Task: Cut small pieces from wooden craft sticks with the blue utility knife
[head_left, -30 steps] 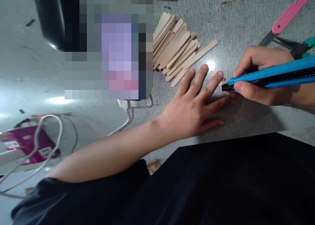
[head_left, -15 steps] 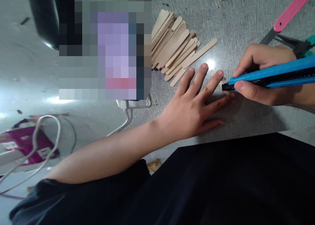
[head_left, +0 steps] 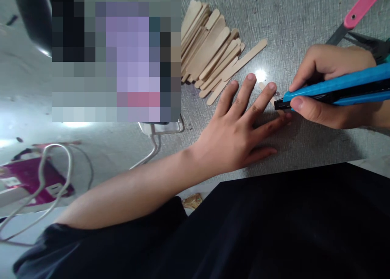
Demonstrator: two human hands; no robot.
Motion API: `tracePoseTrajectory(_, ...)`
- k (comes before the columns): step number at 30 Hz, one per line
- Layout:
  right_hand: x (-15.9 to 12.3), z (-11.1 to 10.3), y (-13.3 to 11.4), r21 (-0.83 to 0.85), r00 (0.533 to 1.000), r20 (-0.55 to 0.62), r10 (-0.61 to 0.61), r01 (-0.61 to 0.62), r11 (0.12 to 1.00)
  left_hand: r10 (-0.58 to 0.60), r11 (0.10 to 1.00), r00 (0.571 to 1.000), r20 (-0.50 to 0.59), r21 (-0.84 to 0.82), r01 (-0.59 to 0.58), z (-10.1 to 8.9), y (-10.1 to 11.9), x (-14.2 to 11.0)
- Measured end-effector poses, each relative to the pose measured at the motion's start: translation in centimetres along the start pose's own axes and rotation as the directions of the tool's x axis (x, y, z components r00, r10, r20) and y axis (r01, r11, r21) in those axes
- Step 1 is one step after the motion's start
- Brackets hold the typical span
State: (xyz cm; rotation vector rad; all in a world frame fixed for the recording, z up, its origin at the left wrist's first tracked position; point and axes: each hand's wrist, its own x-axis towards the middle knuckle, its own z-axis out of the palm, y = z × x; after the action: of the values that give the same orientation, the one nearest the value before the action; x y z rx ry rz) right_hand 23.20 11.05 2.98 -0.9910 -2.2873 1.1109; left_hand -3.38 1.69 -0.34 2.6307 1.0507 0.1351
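Observation:
A blue box cutter (head_left: 341, 86) with a black tip lies in the grip of my right hand (head_left: 329, 79), which is closed around it. Its tip meets a wooden craft stick (head_left: 272, 101) on the table. My left hand (head_left: 237, 126) is spread flat, and two of its fingers press on that same stick, covering part of it. Whether the blade has cut into the wood cannot be made out. Beyond my left fingertips sits a pile of wooden craft sticks (head_left: 213, 47), with one stick (head_left: 246, 59) jutting out to the right.
A pink-handled folding knife (head_left: 364, 8) and dark-jawed pliers (head_left: 371, 45) lie behind my right hand. At left are a white cable (head_left: 70, 161) and a purple packet (head_left: 26, 177). A pixelated patch hides the upper left of the grey table (head_left: 292, 18).
The view has shifted slightly, so the stick pile and the pink knife sit a little differently in it. Both hands and the box cutter keep nearly the same pose over the stick.

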Motion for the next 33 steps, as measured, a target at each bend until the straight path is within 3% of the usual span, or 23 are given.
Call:
tracePoseTrajectory(6, -0.3, -0.2, -0.5, -0.116, 0.994, 0.019, 0.105, -0.102, 0.988, -0.022, 0.999, 1.0, 0.02, -0.047, 0.023, 0.0, 0.0, 0.0)
tracePoseTrajectory(15, 0.3, -0.4, -0.5, -0.098, 0.991, 0.061, 0.115, -0.109, 0.989, -0.023, 0.998, 0.999, 0.045, -0.05, 0.025, -0.3, 0.1, 0.1)
tracePoseTrajectory(20, 1.4, -1.5, 0.6, -0.071, 0.975, 0.208, 0.077, -0.064, 0.995, -0.04, 0.997, 0.996, 0.077, -0.062, 0.045, -0.7, 0.1, 0.2)
tracePoseTrajectory(22, 1.7, -2.0, 1.1, -0.049, 0.941, 0.337, 0.039, -0.024, 0.999, -0.038, 0.997, 0.995, 0.091, -0.068, 0.044, -0.8, 0.1, 0.2)
tracePoseTrajectory(23, 1.8, -2.2, 1.3, -0.055, 0.938, 0.346, 0.022, -0.003, 0.998, -0.035, 0.996, 0.996, 0.079, -0.079, 0.042, -0.8, 0.1, 0.2)
tracePoseTrajectory(28, 1.8, -1.7, 1.2, -0.074, 0.959, 0.27, -0.086, 0.109, 0.991, -0.056, 0.988, 0.995, 0.081, -0.136, 0.066, -0.8, 0.2, 0.2)
tracePoseTrajectory(33, 1.7, -1.6, 1.1, -0.065, 0.963, 0.266, -0.05, 0.07, 0.995, -0.041, 0.995, 0.997, 0.059, -0.09, 0.046, -0.9, 0.2, 0.2)
